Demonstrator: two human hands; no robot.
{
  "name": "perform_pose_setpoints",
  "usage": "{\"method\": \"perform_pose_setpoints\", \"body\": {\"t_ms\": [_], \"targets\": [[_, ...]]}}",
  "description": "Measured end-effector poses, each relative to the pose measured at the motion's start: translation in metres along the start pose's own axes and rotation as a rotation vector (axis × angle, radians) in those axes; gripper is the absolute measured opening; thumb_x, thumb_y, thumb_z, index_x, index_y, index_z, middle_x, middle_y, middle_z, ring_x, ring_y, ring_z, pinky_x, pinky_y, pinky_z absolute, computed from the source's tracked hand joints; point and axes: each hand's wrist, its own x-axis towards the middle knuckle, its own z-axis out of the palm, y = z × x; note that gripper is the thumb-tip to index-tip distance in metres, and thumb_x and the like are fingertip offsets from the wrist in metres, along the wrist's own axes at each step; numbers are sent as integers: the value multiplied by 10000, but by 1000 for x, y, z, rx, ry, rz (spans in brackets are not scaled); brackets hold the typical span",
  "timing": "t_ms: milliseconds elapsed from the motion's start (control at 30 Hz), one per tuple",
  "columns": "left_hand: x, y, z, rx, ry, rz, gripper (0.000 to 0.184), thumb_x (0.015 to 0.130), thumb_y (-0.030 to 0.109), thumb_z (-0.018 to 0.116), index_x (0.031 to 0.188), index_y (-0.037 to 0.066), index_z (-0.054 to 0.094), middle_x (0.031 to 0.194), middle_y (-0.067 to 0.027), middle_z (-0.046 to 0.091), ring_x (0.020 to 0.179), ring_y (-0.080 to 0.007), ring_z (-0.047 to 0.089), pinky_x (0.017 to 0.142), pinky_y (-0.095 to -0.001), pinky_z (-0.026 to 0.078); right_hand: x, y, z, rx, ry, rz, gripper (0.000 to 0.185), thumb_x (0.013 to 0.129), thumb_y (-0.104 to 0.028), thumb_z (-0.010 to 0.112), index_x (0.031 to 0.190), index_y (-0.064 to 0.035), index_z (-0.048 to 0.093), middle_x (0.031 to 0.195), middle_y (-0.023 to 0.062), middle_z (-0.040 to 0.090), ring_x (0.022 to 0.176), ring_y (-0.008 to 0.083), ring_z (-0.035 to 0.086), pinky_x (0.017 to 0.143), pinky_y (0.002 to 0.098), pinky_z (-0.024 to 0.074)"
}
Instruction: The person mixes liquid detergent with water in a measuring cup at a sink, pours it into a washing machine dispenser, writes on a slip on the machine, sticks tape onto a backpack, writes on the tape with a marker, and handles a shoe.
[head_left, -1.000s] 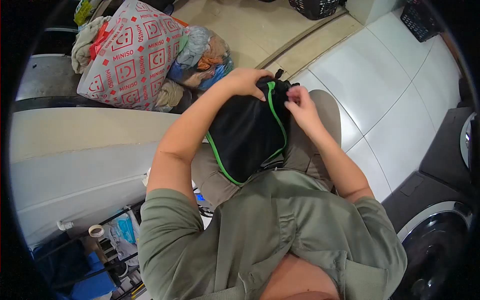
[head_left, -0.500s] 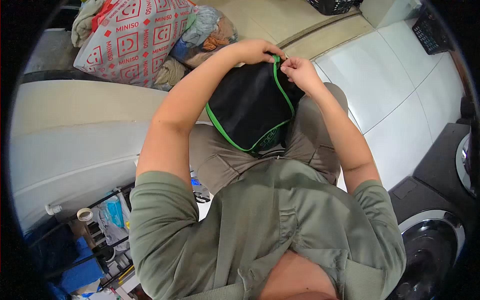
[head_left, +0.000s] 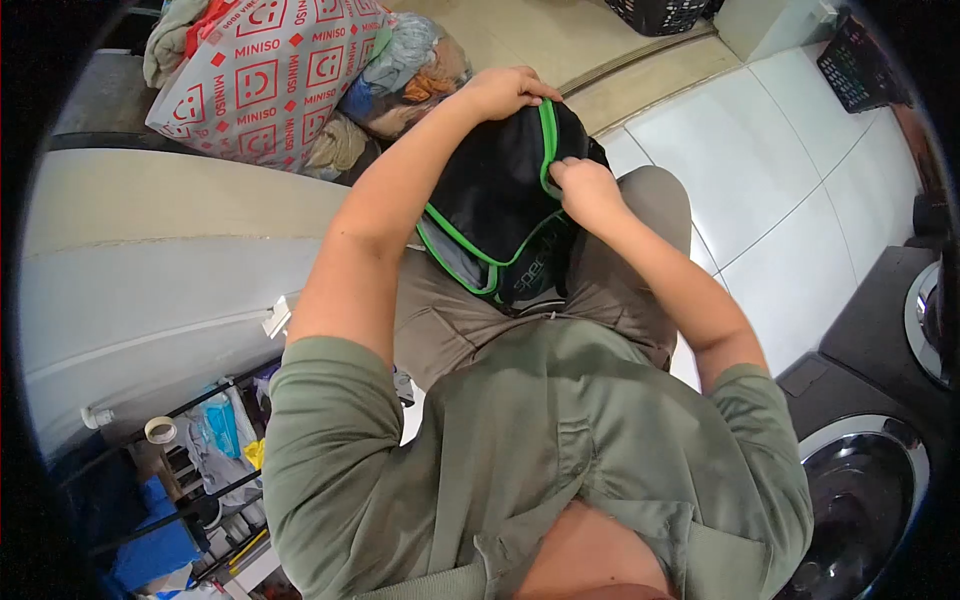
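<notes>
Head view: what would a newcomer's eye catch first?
Likely the black bag with bright green trim, at upper centre, held by the left hand and right hand. Then the grey bag printed with red smiling faces, at upper left, and the shiny-rimmed round machine door at lower right.

Glossy white floor tiles (head_left: 770,190) spread over on the right, their seams running at a slant, and light glares off them. Up top there's a beige floor (head_left: 520,45) past a dark-lined threshold strip (head_left: 650,75). A pale ledge (head_left: 190,195) runs along the left, its white side below. Down in that corner stands a black-barred rack (head_left: 185,510), cluttered. Dark front-loading machines (head_left: 865,400) with round, chrome-ringed doors line the lower right.
</notes>
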Motion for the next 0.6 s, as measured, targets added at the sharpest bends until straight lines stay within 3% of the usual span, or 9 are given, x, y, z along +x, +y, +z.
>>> {"method": "perform_pose_setpoints", "body": {"t_ms": [67,133,200,233,267,333,400,500,600], "targets": [[-3,-4,3,94,50,-64,350,814,168,525,1117,328,597,1029,-23,589,973,-206,569,840,-354,449,1,10,-24,127,-201,-7,96,744,-100,540,800,-53,603,803,152,609,742,342,591,651,433,474],[-9,18,-7,341,138,-112,377,792,136,501,1105,321,602,1086,16,587,995,-183,570,902,-438,407,28,25,-75,287,-46,190,117,771,-107,533,845,-62,611,845,149,614,786,359,580,679,446,463],[-3,36,-5,391,472,213,471,742,16,472,1121,268,595,1142,24,567,1060,-177,538,980,-636,200,44,31,-93,243,149,73,128,785,-117,522,861,-62,610,843,151,612,795,359,575,685,444,459],[3,41,4,176,395,230,410,736,30,470,1060,230,623,1088,21,594,1056,-176,537,1000,-652,121,47,33,-91,242,144,75,128,785,-117,522,861,-62,610,843,151,612,795,359,575,685,444,459],[7,43,-4,172,394,223,410,736,30,470,1060,230,623,1088,21,594,1056,-176,537,1000,-652,121,50,34,-87,217,147,54,126,798,-121,526,873,-54,601,843,150,608,790,356,574,678,432,454],[10,49,-27,62,-9,-13,323,732,88,494,999,200,640,1018,15,620,1049,-183,541,1004,-652,88,48,27,-80,204,133,28,127,811,-126,529,886,-46,592,844,149,604,784,352,573,671,420,449],[15,40,-21,78,16,-77,293,746,80,461,930,211,648,1016,25,631,1062,-181,531,1002,-631,159,47,19,-82,122,-9,28,127,800,-115,530,887,-50,596,862,148,603,807,350,572,674,423,447],[17,22,-5,292,263,190,140,740,87,495,772,164,608,822,-6,597,980,-216,549,988,-624,212,25,9,-55,55,-104,-68,110,726,-84,539,817,-51,592,805,142,601,774,338,583,668,430,459],[10,-7,-1,336,218,72,129,744,85,502,763,163,603,812,-6,585,987,-209,545,981,-628,229,-19,-21,-19,-95,-250,-164,92,684,-82,550,763,-61,593,738,130,598,722,310,600,659,421,476]]}}
